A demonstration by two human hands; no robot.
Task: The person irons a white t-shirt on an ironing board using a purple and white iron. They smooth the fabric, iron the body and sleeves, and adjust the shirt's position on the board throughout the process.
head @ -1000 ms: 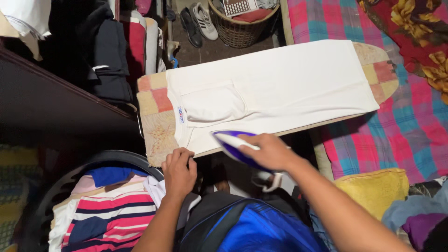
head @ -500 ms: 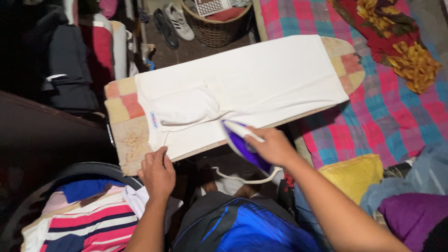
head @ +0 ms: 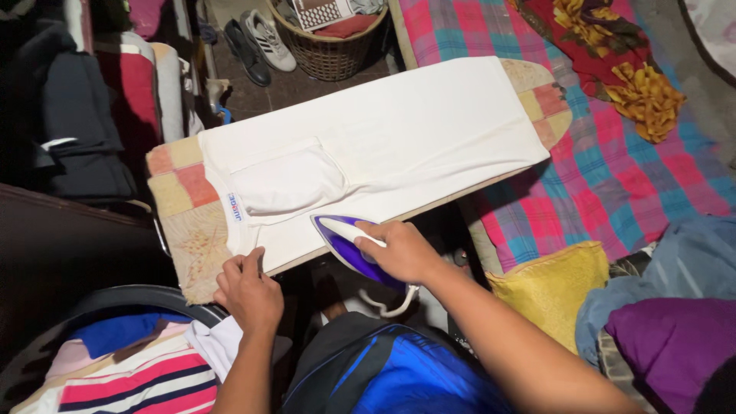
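Two hands at work over ironing board (head: 178,201). Right hand (head: 404,250) wrapped round handle of purple-and-white iron (head: 349,244), fingers curled tight on it; iron's nose pointing toward 10 o'clock, soleplate on near edge of white garment (head: 383,142), half hanging past board edge at 6 o'clock. Left hand (head: 247,290) at 7 o'clock corner of garment, fingers pressed together flat on the hem, probably pinning cloth taut so it won't drag under the iron. Garment spread flat along board, patch pocket (head: 287,180) at 9 o'clock end, small label by collar edge. White cord (head: 389,304) looping below iron at 6 o'clock, could snag on board edge. Dark basket (head: 115,295) with striped clothes (head: 146,376) at 7 o'clock, touching nothing on board. Plaid blanket (head: 613,165) at 3 o'clock under board tip, yellow cushion (head: 552,287) at 4 o'clock, purple cloth (head: 667,337) beyond. Wicker basket (head: 326,46) and shoes (head: 257,42) at 12 o'clock, well apart. Blue-black shirt of the person at 6 o'clock crowding near edge.
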